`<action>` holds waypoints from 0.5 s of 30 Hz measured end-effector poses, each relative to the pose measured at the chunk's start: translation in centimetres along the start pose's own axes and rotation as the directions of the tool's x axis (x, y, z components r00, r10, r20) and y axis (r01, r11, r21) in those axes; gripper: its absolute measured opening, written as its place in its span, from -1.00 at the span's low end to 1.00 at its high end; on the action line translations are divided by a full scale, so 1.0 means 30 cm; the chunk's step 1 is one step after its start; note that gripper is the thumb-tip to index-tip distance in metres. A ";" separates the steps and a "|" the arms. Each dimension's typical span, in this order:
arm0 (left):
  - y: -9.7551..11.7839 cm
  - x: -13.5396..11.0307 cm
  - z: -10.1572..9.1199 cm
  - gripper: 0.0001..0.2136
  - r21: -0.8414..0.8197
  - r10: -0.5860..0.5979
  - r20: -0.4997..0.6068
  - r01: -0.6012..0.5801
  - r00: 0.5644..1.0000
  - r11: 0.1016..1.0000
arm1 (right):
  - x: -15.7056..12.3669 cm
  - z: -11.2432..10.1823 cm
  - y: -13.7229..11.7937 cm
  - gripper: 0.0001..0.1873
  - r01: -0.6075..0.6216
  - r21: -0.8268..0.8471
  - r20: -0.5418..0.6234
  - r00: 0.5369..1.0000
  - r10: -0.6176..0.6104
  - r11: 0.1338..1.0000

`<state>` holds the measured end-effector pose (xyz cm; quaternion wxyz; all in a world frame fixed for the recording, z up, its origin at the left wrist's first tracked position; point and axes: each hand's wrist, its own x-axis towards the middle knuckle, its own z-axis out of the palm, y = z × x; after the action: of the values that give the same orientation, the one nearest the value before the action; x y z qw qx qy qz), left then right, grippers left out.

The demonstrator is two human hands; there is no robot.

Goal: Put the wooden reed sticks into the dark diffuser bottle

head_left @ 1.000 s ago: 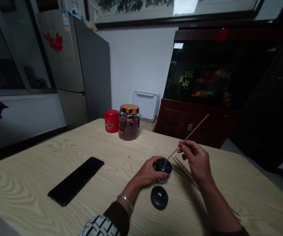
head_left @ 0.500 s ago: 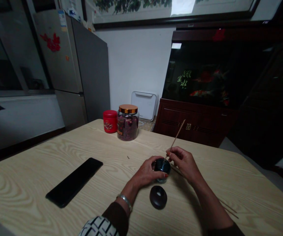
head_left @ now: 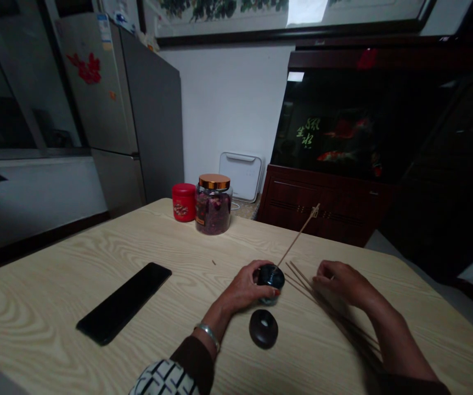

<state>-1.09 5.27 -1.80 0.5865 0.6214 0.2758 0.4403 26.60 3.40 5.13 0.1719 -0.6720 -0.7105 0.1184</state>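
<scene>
My left hand (head_left: 247,287) is wrapped round a small dark round burner (head_left: 271,278) standing on the wooden table (head_left: 96,247). One thin incense stick (head_left: 297,236) stands slanted in the burner, leaning up to the right, with no hand on it. My right hand (head_left: 341,282) rests low on the table to the right, fingers bent over a bundle of several loose sticks (head_left: 310,288). The burner's dark round lid (head_left: 263,328) lies on the table just in front of the burner.
A black phone (head_left: 123,302) lies on the left of the table. A glass jar with a copper lid (head_left: 214,204) and a red tin (head_left: 184,202) stand at the far edge. Beyond are a fridge (head_left: 129,109), a fish tank (head_left: 343,131) and a white box (head_left: 242,174).
My right hand let go of the stick, which now stands in the burner, and moved right and down onto the loose sticks. My left hand stayed on the burner.
</scene>
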 end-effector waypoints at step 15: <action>0.003 -0.005 -0.001 -0.36 0.014 -0.014 -0.003 0.014 1.000 1.000 | 0.015 0.119 0.109 -0.92 -0.097 -0.027 0.131 0.986 0.100 0.995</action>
<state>-1.20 5.13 -1.74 0.5847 0.6230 0.2843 0.4349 28.12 4.31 0.60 0.1116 -0.6988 -0.6873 0.1638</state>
